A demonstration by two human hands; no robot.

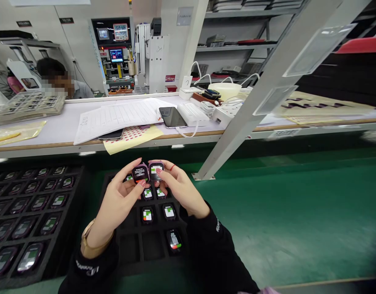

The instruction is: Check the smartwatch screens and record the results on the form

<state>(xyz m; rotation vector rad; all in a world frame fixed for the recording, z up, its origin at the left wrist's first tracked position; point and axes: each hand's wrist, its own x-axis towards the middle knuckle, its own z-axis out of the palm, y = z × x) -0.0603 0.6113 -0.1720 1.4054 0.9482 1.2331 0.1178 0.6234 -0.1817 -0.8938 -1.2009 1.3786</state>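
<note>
My left hand [122, 194] is closed around a smartwatch body [140, 173] with a purple rim, its dark screen showing white text and a strip of red. Side by side with it, my right hand [178, 185] grips a second smartwatch body [156, 170], whose screen is white and green, with the thumb on its face. Both are held over a black foam tray [129, 247] with square pockets. Several lit watches sit in that tray, among them one with a red and green display [175, 241]. My hands hide some of the far pockets.
Left of me lies another black tray [70, 212] filled with several watches. Across the front runs a bench [57, 136] with paper sheets [114, 118], a phone [172, 117] and a white power bank [192, 114]. A slanted metal post [237, 118] stands to the right. Beyond the bench sits a person [80, 90].
</note>
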